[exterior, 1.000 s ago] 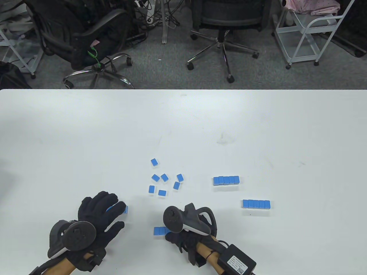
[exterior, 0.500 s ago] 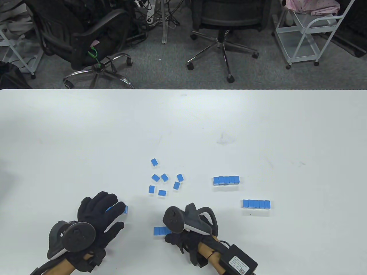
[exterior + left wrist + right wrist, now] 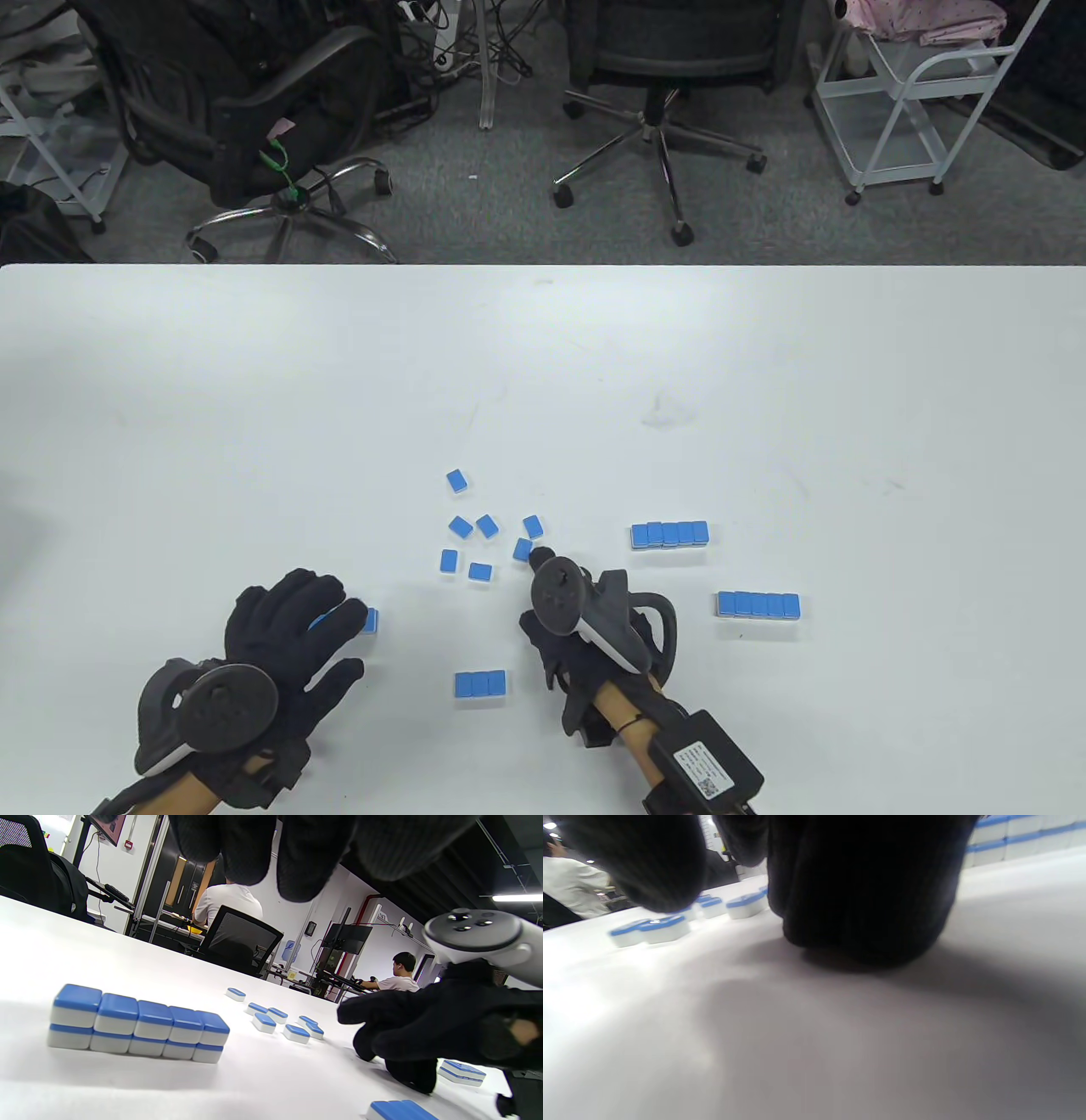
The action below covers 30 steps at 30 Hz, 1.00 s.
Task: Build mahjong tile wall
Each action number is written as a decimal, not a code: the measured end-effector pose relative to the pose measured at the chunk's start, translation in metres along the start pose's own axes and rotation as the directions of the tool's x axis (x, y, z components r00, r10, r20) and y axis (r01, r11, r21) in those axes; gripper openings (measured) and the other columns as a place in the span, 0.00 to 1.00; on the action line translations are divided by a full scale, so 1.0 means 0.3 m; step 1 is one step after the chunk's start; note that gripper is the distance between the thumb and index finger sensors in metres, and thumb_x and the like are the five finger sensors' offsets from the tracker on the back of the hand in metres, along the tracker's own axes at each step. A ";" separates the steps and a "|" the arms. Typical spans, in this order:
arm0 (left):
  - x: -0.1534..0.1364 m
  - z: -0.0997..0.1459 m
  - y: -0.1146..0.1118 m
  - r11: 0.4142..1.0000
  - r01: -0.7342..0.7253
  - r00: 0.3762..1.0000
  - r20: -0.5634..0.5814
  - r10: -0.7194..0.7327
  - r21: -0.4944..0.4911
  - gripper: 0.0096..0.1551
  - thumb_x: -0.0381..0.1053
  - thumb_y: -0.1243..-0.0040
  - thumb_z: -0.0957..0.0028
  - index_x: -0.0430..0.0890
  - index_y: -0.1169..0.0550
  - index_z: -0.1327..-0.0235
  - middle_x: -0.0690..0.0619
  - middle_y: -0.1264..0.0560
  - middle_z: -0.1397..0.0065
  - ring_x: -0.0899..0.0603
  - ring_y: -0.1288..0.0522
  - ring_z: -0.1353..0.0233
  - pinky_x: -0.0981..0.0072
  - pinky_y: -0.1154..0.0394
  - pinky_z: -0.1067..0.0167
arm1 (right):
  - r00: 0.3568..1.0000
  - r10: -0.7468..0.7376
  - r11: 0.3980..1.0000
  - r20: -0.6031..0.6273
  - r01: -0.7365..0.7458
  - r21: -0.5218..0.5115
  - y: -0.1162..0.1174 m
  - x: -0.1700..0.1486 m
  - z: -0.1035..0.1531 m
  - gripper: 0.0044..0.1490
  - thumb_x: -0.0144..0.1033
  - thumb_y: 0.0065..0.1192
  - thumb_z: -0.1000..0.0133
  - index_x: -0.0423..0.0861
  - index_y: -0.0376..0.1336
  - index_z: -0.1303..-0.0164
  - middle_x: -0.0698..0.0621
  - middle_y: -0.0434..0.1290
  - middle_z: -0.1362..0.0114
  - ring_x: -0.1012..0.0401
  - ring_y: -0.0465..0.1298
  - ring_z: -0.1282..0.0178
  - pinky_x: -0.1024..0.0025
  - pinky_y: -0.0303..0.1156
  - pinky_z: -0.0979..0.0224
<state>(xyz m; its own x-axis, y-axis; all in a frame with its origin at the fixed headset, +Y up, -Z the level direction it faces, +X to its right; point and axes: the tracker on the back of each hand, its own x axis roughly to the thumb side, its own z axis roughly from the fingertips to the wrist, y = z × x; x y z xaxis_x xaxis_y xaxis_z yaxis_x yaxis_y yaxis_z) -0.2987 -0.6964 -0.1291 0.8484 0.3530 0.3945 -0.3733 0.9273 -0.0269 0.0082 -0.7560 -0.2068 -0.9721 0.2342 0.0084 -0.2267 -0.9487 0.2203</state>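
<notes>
**Three double-decker walls up, a fourth barely begun**

Three finished stacks stand so far. Going left to right: my left hand [image 3: 284, 632] lies flat with fingers straight and together over the first double-row wall [image 3: 138, 1024], its end tile peeking past my fingertips. Between my hands sits a short row of three tiles [image 3: 480, 683], one layer only. My right hand [image 3: 585, 645] reaches ahead to the seven loose tiles [image 3: 488, 531], a fingertip touching the nearest; whether it pinches I cannot tell. Right of that hand stand two more walls [image 3: 669, 535], well apart. I judge the loose tiles must yet join the short row.
</notes>
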 end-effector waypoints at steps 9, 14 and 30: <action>0.008 -0.002 -0.006 1.000 0.005 0.999 0.034 -0.004 -0.013 0.36 0.67 0.48 0.49 0.58 0.29 0.26 0.52 0.40 0.16 0.38 0.47 0.15 0.27 0.54 0.24 | 0.942 0.316 0.947 -0.114 -0.320 -0.018 0.012 0.143 -0.113 0.42 0.53 0.65 0.54 0.58 0.53 0.29 0.55 0.74 0.37 0.61 0.81 0.50 0.63 0.86 0.49; 0.006 -0.013 -0.005 1.000 0.011 0.999 0.041 -0.010 -0.010 0.36 0.67 0.48 0.49 0.58 0.29 0.26 0.52 0.40 0.16 0.38 0.47 0.15 0.27 0.54 0.24 | 0.943 0.316 0.945 -0.098 -0.322 -0.050 0.019 0.152 -0.116 0.34 0.49 0.66 0.53 0.58 0.61 0.35 0.57 0.76 0.41 0.59 0.82 0.52 0.61 0.85 0.51; 0.008 -0.018 -0.010 1.000 0.009 0.999 0.048 -0.008 -0.023 0.35 0.67 0.48 0.49 0.58 0.29 0.26 0.52 0.41 0.16 0.38 0.48 0.15 0.27 0.54 0.24 | 0.970 0.030 0.987 0.240 -0.066 0.144 0.024 0.021 0.124 0.37 0.52 0.73 0.60 0.49 0.67 0.42 0.51 0.80 0.48 0.59 0.85 0.60 0.62 0.88 0.60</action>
<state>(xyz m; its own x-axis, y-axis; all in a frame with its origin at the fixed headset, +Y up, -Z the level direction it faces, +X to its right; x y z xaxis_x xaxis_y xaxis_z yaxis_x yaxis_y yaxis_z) -0.2936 -0.6977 -0.1331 0.8326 0.3389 0.4380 -0.3565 0.9332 -0.0443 0.0026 -0.7536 -0.1690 -0.9357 0.2501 0.2490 -0.1511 -0.9215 0.3578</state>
